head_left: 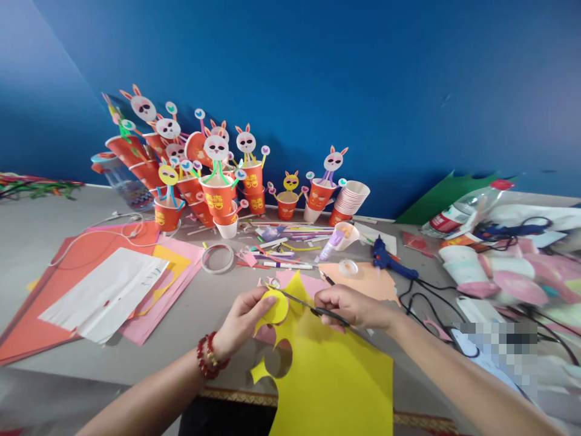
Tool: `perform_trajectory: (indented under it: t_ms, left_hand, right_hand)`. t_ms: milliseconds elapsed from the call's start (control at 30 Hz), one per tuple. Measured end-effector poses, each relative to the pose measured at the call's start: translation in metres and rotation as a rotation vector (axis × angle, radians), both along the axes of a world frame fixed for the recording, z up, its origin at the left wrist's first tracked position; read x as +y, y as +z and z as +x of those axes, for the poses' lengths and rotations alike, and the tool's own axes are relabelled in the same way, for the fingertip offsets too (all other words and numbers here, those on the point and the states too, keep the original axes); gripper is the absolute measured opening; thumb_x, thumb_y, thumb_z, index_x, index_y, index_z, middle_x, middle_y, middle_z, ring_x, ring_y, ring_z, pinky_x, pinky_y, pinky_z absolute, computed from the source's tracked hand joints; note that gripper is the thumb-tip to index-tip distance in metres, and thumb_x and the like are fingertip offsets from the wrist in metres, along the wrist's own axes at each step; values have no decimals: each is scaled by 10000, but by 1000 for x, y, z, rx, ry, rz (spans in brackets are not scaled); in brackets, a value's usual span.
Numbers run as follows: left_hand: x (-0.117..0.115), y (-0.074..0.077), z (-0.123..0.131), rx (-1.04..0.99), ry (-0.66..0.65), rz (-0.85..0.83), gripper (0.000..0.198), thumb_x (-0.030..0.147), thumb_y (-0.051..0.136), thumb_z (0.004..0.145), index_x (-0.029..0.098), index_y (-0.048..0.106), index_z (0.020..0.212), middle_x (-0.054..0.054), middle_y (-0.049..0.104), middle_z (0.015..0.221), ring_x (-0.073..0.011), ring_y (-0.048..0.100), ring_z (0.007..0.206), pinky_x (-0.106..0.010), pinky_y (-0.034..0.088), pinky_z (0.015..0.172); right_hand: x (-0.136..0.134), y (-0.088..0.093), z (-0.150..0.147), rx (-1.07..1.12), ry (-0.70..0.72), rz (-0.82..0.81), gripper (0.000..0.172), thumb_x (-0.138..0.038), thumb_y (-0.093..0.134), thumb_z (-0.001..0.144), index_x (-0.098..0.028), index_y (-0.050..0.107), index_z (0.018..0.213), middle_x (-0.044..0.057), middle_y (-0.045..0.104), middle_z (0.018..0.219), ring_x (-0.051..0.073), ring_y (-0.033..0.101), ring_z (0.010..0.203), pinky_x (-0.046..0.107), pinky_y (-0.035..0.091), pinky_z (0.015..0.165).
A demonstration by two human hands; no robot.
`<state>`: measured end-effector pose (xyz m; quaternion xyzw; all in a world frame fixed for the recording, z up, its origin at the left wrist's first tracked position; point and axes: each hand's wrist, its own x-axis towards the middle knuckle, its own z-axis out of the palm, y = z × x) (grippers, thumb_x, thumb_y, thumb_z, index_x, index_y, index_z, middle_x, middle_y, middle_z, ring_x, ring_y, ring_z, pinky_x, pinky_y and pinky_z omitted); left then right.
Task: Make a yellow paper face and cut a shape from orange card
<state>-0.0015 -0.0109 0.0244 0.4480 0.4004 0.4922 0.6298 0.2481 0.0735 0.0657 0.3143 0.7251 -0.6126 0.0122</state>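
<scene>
Between the thumb and fingers of my left hand is a round piece of yellow paper at the edge of a larger yellow sheet. Rounded cut-outs run down the sheet's left side. My right hand is closed around the dark handles of a pair of scissors. Its blades point left across the top of the round piece, close to my left fingertips. Whether the round piece is still joined to the sheet I cannot tell. The sheet's lower part hangs past the table's front edge.
Red paper cups with paper rabbit figures stand along the wall. Coloured paper lies at left near a tape roll. A blue glue gun, its cables, a plastic bottle and pink-white rolls crowd the right.
</scene>
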Motion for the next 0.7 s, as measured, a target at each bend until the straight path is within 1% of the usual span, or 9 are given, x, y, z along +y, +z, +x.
perform_trajectory:
  t_ms: [167, 333, 533, 700]
  left_hand:
    - [1, -3, 0, -6, 52, -20, 336, 447, 648, 865, 126, 668, 770, -14, 606, 690, -98, 504, 605, -195, 416, 581]
    - [2, -4, -1, -3, 50, -25, 357, 469, 655, 854, 123, 661, 768, -3, 577, 671, -90, 475, 592, -191, 399, 572]
    - [2, -7, -1, -3, 61, -4, 361, 469, 648, 859, 123, 658, 757, -2, 567, 665, -88, 465, 578, -190, 390, 553]
    - [2, -8, -1, -9, 45, 3, 345, 454, 635, 874, 124, 672, 779, -10, 583, 675, -87, 469, 577, -191, 390, 551]
  right_hand:
    - [0, 0, 2, 2, -6, 6, 496, -656, 626, 799, -180, 507, 727, -36, 553, 538, 82, 440, 452, 178, 293, 431]
    - [0, 1, 1, 2, -11, -8, 501, -658, 633, 788, -183, 496, 715, -42, 546, 541, 78, 429, 447, 179, 276, 424]
    - [-3, -7, -1, 33, -60, -83, 500, -655, 651, 767, -188, 478, 711, -56, 519, 522, 77, 439, 436, 181, 267, 421]
    - [-6, -12, 1, 61, -87, -129, 470, -624, 659, 775, -187, 495, 724, -52, 536, 528, 77, 444, 434, 177, 262, 406]
